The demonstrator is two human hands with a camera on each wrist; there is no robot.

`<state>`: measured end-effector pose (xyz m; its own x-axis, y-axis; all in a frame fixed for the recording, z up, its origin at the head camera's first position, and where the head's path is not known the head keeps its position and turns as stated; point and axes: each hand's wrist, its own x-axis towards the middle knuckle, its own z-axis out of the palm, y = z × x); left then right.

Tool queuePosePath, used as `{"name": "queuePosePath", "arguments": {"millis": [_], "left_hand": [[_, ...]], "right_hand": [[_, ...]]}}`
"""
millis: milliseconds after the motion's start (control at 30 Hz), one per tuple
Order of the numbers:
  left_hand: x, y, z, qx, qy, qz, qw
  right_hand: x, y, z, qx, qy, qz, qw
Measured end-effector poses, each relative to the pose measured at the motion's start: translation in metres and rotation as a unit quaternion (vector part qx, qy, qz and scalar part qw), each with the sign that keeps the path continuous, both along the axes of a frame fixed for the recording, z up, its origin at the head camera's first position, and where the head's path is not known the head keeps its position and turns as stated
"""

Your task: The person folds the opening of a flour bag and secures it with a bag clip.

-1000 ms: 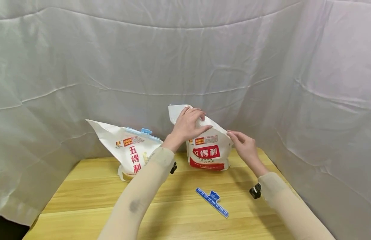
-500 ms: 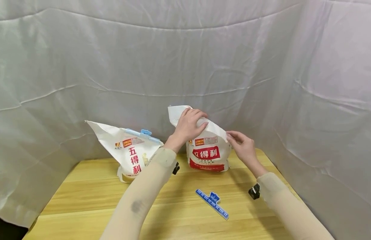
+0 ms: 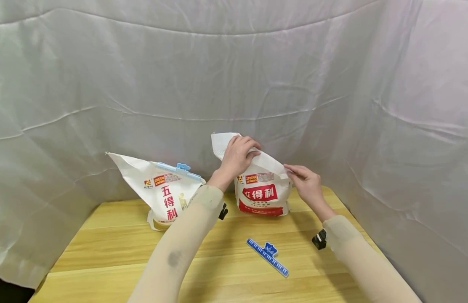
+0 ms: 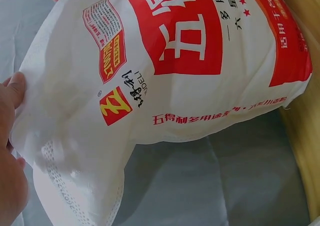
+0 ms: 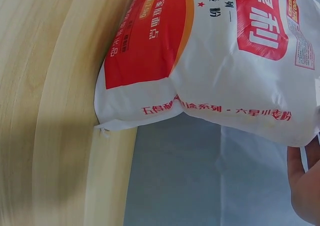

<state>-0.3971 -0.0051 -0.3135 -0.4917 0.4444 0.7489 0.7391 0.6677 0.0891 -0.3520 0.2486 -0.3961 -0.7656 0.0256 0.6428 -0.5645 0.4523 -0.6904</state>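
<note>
Left hand (image 3: 237, 155) grips folded top of flour bag (image 3: 261, 194); right hand (image 3: 307, 185) pinches its right corner. Bag stands at table (image 3: 116, 248) back edge against white drape (image 3: 143, 75); blue clip (image 3: 267, 256) lies on bare wood in front

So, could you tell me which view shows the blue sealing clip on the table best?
The head view: the blue clip lies whole on the wooden table, in front of the flour bag. Both wrist views show only that bag; the clip is outside them.
</note>
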Motion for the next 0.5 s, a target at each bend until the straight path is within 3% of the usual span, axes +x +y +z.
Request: {"name": "queuePosePath", "arguments": {"millis": [500], "left_hand": [[0.0001,-0.0010,-0.0026,0.007,0.003,0.012,0.9999]], "right_hand": [[-0.0019,-0.0051,-0.0044,-0.005,0.030,-0.019,0.999]]}}
